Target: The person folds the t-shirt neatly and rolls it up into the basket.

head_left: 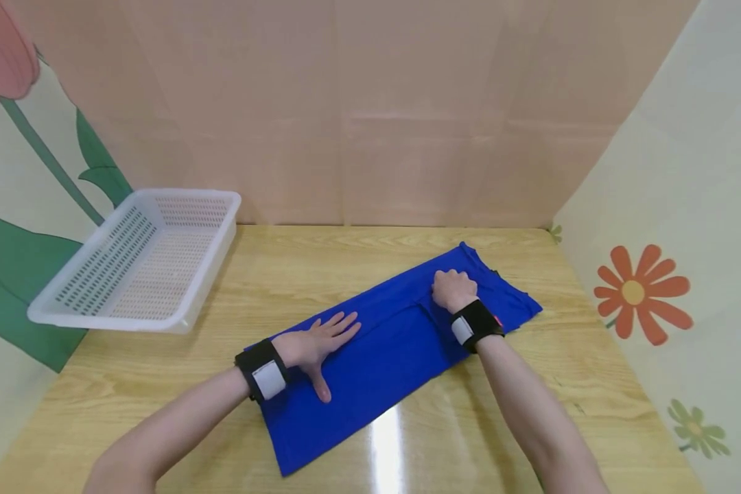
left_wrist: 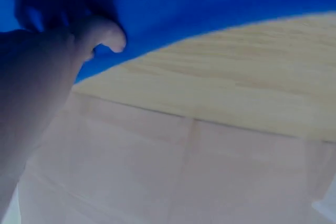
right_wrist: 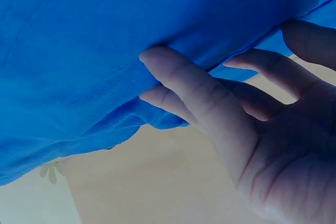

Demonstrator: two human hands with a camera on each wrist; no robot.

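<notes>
A blue cloth garment (head_left: 370, 384) lies folded in a long strip, slanting across the wooden table. My left hand (head_left: 318, 343) rests on its left part with the fingers spread and the thumb apart. In the left wrist view, the garment (left_wrist: 210, 3) shows beyond the thumb; the other fingers are in shadow. Near the rumpled right end, my right hand (head_left: 453, 289) touches the cloth, its fingers bent. Seen from the right wrist, the fingers of the right hand (right_wrist: 210, 98) are loosely bent and apart, with fingertips against the garment (right_wrist: 94, 66) near its edge.
A white perforated plastic basket (head_left: 179, 288) stands at the left of the table (head_left: 272, 274). A pinkish-brown sheet (head_left: 346, 123) hangs behind the table's far edge. Flower-patterned walls (head_left: 667, 178) flank both sides. Each wrist carries a black strap (head_left: 475, 324).
</notes>
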